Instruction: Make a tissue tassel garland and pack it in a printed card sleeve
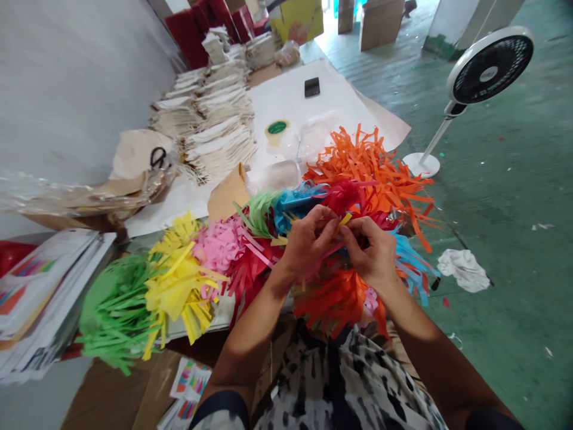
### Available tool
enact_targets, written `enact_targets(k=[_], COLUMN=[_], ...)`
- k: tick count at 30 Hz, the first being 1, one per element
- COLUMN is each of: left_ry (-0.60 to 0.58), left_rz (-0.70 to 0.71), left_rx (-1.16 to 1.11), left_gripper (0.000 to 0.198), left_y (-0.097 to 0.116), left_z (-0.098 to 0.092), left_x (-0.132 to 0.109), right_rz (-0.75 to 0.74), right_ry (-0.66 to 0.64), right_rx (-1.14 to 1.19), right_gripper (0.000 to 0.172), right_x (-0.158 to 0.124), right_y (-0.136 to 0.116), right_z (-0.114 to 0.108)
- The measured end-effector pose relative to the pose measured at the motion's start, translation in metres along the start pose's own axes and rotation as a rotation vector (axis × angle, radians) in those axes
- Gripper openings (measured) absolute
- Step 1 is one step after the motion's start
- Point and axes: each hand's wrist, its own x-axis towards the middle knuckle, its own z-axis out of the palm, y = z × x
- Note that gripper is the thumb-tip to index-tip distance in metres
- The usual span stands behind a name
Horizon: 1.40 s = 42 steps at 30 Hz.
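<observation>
My left hand (311, 237) and my right hand (370, 246) meet over a heap of paper tassels, fingers pinched together. A small yellow paper strip (345, 219) pokes up between their fingertips; the rest of it is hidden by the fingers. Beneath the hands lies an orange-red tassel (329, 298). Behind them are a crimson tassel (347, 194), a blue tassel (293, 206) and a large orange tassel (362, 161). To the left, pink (219, 245), yellow (181, 292) and green tassels (119, 304) lie in a row along the table's near edge.
Stacks of off-white fringed bundles (219, 125) cover the table's far left. A phone (312, 87), a green-centred tape roll (276, 128) and a clear plastic tub (277, 176) sit on white paper. Printed sheets (45, 280) are piled left; a fan (487, 74) stands right.
</observation>
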Motion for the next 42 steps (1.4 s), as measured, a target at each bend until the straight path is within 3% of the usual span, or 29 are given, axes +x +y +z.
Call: enact_targets(k=[3, 8, 13, 15, 20, 24, 27, 32, 36, 42], left_ry=[0.062, 0.069, 0.074, 0.040, -0.029, 0.060, 0.081, -0.017, 0.003, -0.101], left_rz=[0.059, 0.111, 0.151, 0.189, 0.279, 0.409, 0.460, 0.442, 0.390, 0.369], left_rx=[0.141, 0.334, 0.482, 0.470, 0.378, 0.561, 0.666, 0.705, 0.700, 0.553], left_gripper=[0.020, 0.020, 0.029, 0.029, 0.039, 0.023, 0.026, 0.026, 0.031, 0.036], left_y=[0.003, 0.007, 0.009, 0.009, 0.007, 0.001, -0.001, 0.000, 0.001, 0.003], left_z=[0.002, 0.006, 0.007, 0.006, -0.002, -0.009, -0.011, -0.006, -0.002, -0.011], left_x=[0.000, -0.004, -0.007, -0.009, -0.012, -0.008, -0.004, -0.001, -0.001, -0.010], right_rz=[0.022, 0.003, -0.106, -0.099, 0.060, 0.189, 0.195, 0.181, 0.179, 0.067], right_ry=[0.037, 0.070, 0.067, 0.097, 0.204, 0.221, 0.216, 0.227, 0.227, 0.341], right_rx=[0.009, 0.040, 0.069, 0.130, 0.277, 0.384, 0.515, 0.590, 0.579, 0.418], right_gripper=[0.016, 0.035, 0.007, 0.006, 0.018, 0.027, 0.031, 0.029, 0.028, 0.026], right_x=[-0.001, -0.001, 0.002, 0.002, 0.003, 0.001, 0.002, 0.004, 0.003, 0.001], right_y=[0.002, 0.002, 0.002, 0.002, -0.001, -0.001, -0.001, -0.005, -0.007, 0.003], right_z=[0.001, 0.000, -0.002, -0.003, -0.007, -0.009, -0.008, -0.008, -0.009, -0.004])
